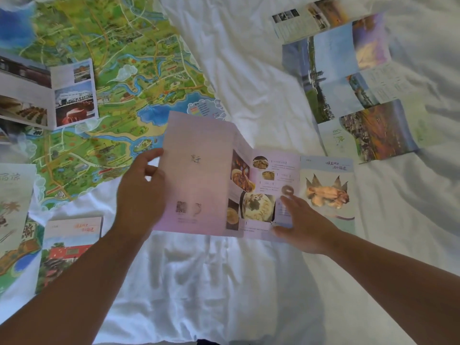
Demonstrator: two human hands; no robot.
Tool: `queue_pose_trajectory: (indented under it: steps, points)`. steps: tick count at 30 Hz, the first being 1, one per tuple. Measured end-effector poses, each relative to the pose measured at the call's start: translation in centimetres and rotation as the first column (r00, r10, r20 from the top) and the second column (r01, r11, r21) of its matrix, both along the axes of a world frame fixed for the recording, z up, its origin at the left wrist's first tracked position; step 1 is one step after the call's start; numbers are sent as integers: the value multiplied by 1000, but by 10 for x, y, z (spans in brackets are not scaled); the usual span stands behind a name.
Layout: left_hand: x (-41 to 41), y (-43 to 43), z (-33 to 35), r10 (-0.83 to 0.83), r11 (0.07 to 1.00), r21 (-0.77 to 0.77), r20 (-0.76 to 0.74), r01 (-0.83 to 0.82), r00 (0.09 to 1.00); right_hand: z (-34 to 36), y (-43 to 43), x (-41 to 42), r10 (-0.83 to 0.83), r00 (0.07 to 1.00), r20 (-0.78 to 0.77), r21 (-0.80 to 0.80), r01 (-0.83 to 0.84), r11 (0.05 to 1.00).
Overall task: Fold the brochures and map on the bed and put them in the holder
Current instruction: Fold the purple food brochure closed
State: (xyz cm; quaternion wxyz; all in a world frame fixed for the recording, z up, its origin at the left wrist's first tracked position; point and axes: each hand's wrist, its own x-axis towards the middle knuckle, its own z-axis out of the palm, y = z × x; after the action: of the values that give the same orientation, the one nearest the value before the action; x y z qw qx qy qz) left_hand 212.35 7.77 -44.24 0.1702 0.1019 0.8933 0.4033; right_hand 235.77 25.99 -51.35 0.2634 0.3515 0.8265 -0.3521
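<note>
One pink brochure [199, 175] in play — left hand [140, 192] pinches its raised left panel, right hand [303, 225] presses flat, fingers straight, on the middle panel against the bed [199, 282].

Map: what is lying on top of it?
A photo brochure lies open on the map, at its left. The pink brochure, held by the left hand, hides its right corner; contact unclear.

We look down on a bed [249, 58] covered by a white sheet [410, 220], creased throughout. Soft, even light falls across it, leaving shallow grey shadows in the folds.
</note>
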Motion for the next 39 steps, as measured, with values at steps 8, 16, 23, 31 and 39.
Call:
queue_pose_trajectory:
  steps: [8, 16, 23, 31, 39]
  points:
    - [60, 39, -25, -227, 969, -78, 79, 233, 971, 6, 13, 10, -166, 977, -135, 27, 171, 985]
    - [100, 74, -57, -421, 880, -219, 55, 422, 905, 11, 32, 34, -214, 962, -168, 58, 226, 972]
    - [125, 80, -80, -774, 579, -491, -79, 651, 629, 10, 40, 56, -236, 950, -205, 92, 259, 962]
    - [168, 95, -111, -829, 342, -563, 196, 752, 524, -1, 62, 79, -359, 928, -100, 119, 370, 922]
    - [191, 108, -125, -803, 313, -646, 212, 697, 557, -9, 66, 80, -420, 902, -97, -2, 422, 907]
